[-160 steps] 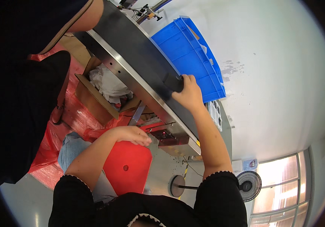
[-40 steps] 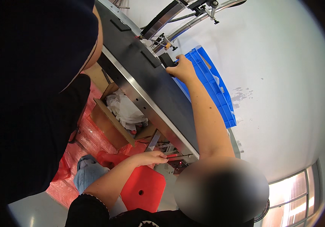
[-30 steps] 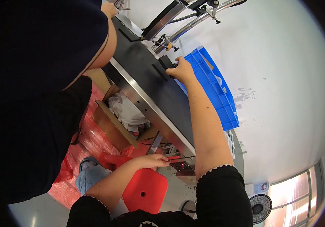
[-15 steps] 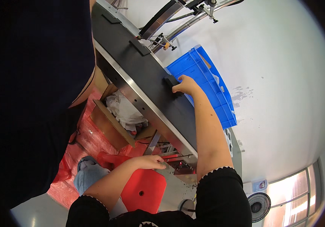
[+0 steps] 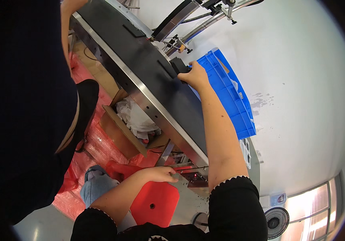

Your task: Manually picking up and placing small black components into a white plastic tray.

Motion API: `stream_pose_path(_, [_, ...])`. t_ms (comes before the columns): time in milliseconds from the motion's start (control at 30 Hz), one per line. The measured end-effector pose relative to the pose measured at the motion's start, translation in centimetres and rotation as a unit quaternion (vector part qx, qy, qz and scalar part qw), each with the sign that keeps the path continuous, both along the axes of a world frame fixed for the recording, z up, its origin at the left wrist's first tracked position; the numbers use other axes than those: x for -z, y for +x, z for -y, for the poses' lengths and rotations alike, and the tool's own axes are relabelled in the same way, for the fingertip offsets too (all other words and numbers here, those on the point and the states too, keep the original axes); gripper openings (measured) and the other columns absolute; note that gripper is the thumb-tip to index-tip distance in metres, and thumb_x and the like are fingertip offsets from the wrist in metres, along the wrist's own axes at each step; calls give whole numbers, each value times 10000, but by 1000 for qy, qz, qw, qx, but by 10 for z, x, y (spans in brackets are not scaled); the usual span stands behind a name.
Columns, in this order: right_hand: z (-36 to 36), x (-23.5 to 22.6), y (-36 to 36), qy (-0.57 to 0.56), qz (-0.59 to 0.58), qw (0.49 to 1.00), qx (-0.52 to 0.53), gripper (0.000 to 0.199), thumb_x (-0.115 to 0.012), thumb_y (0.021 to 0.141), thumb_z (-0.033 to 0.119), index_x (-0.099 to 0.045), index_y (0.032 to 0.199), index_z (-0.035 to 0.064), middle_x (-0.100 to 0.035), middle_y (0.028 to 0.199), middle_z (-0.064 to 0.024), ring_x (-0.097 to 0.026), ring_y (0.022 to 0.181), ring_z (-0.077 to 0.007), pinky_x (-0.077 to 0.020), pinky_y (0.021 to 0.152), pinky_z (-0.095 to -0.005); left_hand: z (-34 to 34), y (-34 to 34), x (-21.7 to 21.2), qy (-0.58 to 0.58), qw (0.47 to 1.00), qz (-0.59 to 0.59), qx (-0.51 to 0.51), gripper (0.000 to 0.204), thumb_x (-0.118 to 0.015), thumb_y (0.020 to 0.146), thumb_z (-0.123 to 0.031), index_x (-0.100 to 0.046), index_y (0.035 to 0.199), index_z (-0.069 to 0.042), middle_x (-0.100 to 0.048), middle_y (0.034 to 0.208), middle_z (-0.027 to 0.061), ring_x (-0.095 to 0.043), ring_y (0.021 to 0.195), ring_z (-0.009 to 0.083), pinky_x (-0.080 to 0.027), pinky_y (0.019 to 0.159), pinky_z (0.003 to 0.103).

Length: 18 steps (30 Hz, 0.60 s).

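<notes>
Head view shows the right hand at the far side of the dark counter, its grip narrow, thumb and fingers pinching one end of a black stack, while the other end sticks out toward the left. The stack sits over the far edge of the counter, just beside the blue crate; whether its underside touches the surface cannot be told. Because the hold seems to be at one end only, the pieces could fan out or slip if the fingers loosen. A flat black piece lies just left of the stack and could be knocked askew by a small sideways swing. The crate's wall is close to the knuckles, so a hurried move to the right might bump it. Nearer, the left hand hovers over the red stool with fingers half curled; whether it holds anything cannot be told. At the far left, a co-worker's hand reaches over the same counter, so crossing arms could disturb the second flat piece farther along.
</notes>
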State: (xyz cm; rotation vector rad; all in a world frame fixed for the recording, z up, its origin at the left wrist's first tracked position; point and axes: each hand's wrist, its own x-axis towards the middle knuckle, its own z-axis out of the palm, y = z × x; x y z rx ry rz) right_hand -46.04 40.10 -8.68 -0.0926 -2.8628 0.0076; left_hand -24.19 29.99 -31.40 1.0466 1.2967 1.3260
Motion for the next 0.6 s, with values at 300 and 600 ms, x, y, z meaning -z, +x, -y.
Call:
stream_pose_path(300, [-29,11,-16,-35,149,988,20,788,-686,505,297,-473,1162,-83,-554,1094,-241,-548,1017,-320,-439,858,-324,-6,0,8,-4,1000,-2,21,642,-587,779,-445,-449,1219,3,-526,1164,157,-509,1064,229,-389,893,291])
stream_pose_path(600, [-20,1,37,51,143,987,55,712,-670,531,256,-481,1143,-56,-575,1039,-236,-571,965,-318,-446,841,-328,-2,2,9,-9,998,-62,20,658,-568,780,-477,-445,1212,5,-502,1185,189,-492,1088,258,-381,899,311])
